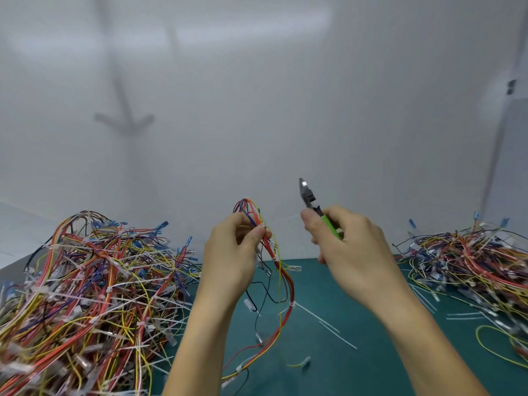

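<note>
Green mat (357, 295), left hand (231, 252) fingers pinching wire bundle (274, 252), right hand (351, 250) fingers curled round cutters (310, 198)

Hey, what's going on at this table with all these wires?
A person is working through wire bundles. The left hand pinches the top of one tied bundle over the green mat. The right hand grips green-handled cutters beside it, not touching the wires. One tangled pile lies left, another pile right, with loose white ties between.
</note>
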Demonstrator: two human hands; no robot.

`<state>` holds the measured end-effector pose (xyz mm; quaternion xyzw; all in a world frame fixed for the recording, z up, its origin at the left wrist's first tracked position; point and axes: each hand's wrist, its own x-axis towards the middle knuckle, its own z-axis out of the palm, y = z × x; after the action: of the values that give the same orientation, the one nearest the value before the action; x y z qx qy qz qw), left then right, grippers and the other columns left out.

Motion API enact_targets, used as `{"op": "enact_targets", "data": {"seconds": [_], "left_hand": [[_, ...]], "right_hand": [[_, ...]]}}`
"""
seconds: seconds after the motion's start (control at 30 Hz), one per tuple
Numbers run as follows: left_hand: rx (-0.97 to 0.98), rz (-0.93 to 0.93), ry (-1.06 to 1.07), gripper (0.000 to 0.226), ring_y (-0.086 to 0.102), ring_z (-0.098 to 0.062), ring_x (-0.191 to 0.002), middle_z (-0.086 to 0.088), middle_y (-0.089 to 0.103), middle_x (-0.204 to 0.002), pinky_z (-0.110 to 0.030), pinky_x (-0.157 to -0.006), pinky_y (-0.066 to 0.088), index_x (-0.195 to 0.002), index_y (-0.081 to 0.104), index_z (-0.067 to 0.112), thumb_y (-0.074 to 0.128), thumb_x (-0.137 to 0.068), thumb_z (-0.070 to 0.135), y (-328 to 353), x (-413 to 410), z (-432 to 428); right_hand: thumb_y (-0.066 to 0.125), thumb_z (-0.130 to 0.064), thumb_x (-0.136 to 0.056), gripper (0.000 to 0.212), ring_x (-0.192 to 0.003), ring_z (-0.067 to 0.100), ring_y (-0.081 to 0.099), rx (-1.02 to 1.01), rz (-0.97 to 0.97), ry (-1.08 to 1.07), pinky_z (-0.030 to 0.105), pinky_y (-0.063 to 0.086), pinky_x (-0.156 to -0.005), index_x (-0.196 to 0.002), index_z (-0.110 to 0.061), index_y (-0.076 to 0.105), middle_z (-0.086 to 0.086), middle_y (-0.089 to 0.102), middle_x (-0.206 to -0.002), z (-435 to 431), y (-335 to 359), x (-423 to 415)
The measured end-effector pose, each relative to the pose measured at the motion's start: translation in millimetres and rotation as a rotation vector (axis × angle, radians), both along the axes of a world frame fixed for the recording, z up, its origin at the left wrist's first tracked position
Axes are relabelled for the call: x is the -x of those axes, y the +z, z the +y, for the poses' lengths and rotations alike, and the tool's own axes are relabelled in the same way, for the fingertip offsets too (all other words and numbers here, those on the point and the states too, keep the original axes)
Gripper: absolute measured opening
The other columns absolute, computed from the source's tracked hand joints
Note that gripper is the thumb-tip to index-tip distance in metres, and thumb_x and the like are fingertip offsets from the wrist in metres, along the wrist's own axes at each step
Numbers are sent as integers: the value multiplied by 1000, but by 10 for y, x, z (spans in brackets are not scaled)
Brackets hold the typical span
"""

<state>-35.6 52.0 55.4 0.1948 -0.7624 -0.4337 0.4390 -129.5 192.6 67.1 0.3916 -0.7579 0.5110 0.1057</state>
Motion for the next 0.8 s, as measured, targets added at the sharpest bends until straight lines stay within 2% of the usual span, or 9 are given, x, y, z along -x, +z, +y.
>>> {"op": "enact_targets", "data": {"seconds": [0.07,0.13,0.3,0.4,0.53,0.63,0.73,0.8], "left_hand": [[-5,9,36,12,69,-21,-85,-2,74,-84,-43,-87,54,-87,69,10,63,-95,16,-6,-1,-16],[-13,20,55,12,69,-20,-84,0,74,-83,-43,-87,54,-86,70,12,62,-95,15,-5,-5,-25],[6,22,66,13,66,-21,-76,-3,72,-77,-40,-78,51,-84,68,14,63,-94,16,-5,-10,-17],[29,18,73,13,66,-27,-80,-6,71,-76,-47,-80,51,-83,68,13,63,-94,19,1,-7,-4],[38,9,72,13,69,-20,-83,0,74,-80,-46,-84,53,-85,71,16,63,-94,19,16,-12,2],[30,25,60,13,69,-22,-83,-2,74,-80,-47,-84,53,-85,72,15,63,-94,18,25,-15,-1],[46,33,57,12,69,-21,-79,-3,74,-77,-46,-81,54,-85,72,14,64,-94,17,30,-26,-8],[64,29,56,13,68,-18,-76,-2,73,-75,-43,-78,54,-83,71,15,65,-93,18,36,-32,-7]], "right_hand": [[42,-67,-87,59,-69,32,63,-69,-33,100,46,54,-69,-83,-12,64,10,66,-74,-5,24,-52],[41,-68,-86,62,-71,35,63,-172,-48,183,49,55,-71,-83,-10,65,12,67,-77,-14,18,-85],[40,-64,-92,62,-74,34,65,-385,-46,181,50,57,-74,-87,-7,65,12,69,-79,-44,-72,-109],[40,-63,-93,62,-74,35,66,-382,-60,151,50,57,-75,-87,-6,64,13,69,-80,-69,-93,-110],[39,-63,-92,62,-61,26,57,-342,-85,124,53,57,-75,-87,-6,63,19,68,-87,-87,-98,-91],[39,-64,-92,64,-60,21,51,-331,-86,124,53,56,-75,-88,-5,63,21,67,-88,-93,-93,-94],[39,-65,-91,64,-62,31,55,-312,-81,125,52,56,-75,-88,-6,63,19,67,-87,-102,-95,-107],[39,-65,-90,63,-73,37,64,-310,-81,122,51,57,-76,-88,-8,65,16,68,-86,-102,-100,-115]]}}
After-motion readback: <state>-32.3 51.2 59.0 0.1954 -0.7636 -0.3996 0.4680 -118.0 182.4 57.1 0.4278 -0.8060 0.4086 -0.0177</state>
